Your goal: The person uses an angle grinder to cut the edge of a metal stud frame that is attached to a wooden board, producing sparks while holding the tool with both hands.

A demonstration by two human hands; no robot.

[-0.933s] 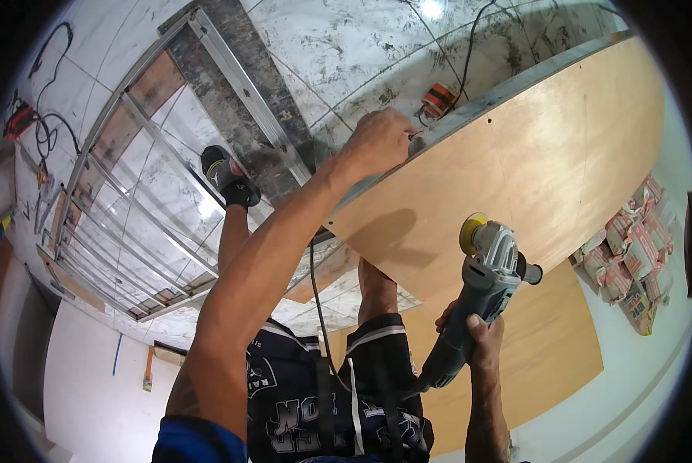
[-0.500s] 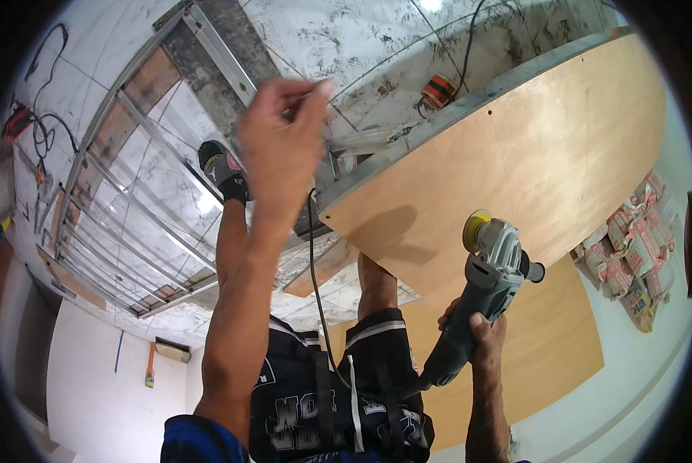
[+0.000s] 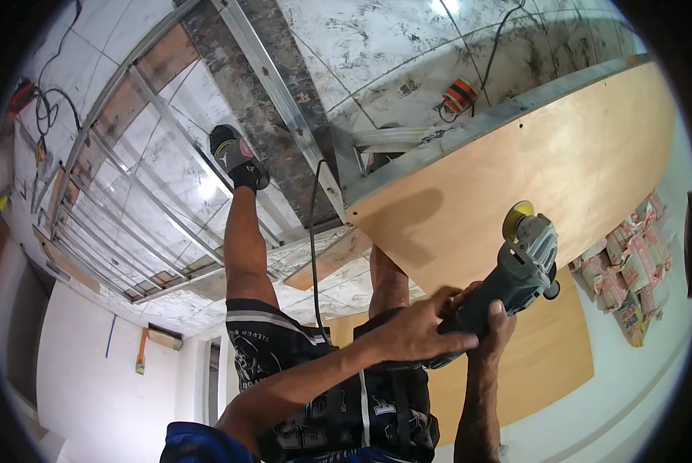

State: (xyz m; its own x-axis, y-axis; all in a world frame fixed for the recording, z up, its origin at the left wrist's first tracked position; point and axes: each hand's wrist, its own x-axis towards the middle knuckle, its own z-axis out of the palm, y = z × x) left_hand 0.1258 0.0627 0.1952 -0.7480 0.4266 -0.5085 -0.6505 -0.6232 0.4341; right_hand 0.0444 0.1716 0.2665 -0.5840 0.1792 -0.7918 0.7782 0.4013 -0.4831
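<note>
An angle grinder [image 3: 508,278] with a grey head and dark body is held up at the right, over the lower edge of a curved plywood panel [image 3: 546,162]. A small yellow disc [image 3: 517,221] on its head stands apart from the panel. My right hand [image 3: 497,328] is wrapped round the grinder's body, thumb on top. From the left, my left hand [image 3: 427,328] closes on the rear part of the body, its fingers partly hidden behind the tool. The grinder's side handle [image 3: 552,288] sticks out with neither hand on it.
A metal stud frame [image 3: 141,177] lies across the tiled floor [image 3: 369,46] at the left, my foot in a dark shoe [image 3: 238,158] among its bars. A black cord [image 3: 313,255] hangs before my legs. An orange-black object [image 3: 459,96] and several bags [image 3: 620,266] lie beyond.
My left hand has come down from above the frame to the grinder's rear body and closed there. The grinder, in my right hand, has shifted a little right in the view.
</note>
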